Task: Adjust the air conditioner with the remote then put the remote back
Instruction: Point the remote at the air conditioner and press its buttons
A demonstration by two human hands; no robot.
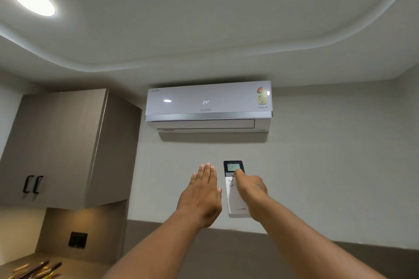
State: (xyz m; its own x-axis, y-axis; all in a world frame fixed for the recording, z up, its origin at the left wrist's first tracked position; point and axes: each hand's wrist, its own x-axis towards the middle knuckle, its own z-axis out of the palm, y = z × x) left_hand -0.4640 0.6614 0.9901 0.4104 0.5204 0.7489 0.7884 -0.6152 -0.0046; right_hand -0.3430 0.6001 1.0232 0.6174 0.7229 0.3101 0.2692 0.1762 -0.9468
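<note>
A white wall-mounted air conditioner [208, 102] hangs high on the wall, and its front panel shows 24°. Below it, a white remote [233, 197] with a dark top and a small lit screen stands upright, its face towards me. My right hand [251, 190] is closed around the remote's right side, with one digit resting on the buttons just under the screen. My left hand [201, 195] is raised just left of the remote, flat, fingers straight and together. It holds nothing and stays slightly apart from the remote.
A grey-brown upper cabinet [56, 147] with two black handles [32, 184] fills the left. Under it are a dark wall socket [77, 239] and a counter with several sticks [36, 269]. A dark band [226, 251] runs along the lower wall. A round ceiling light [32, 0] glows.
</note>
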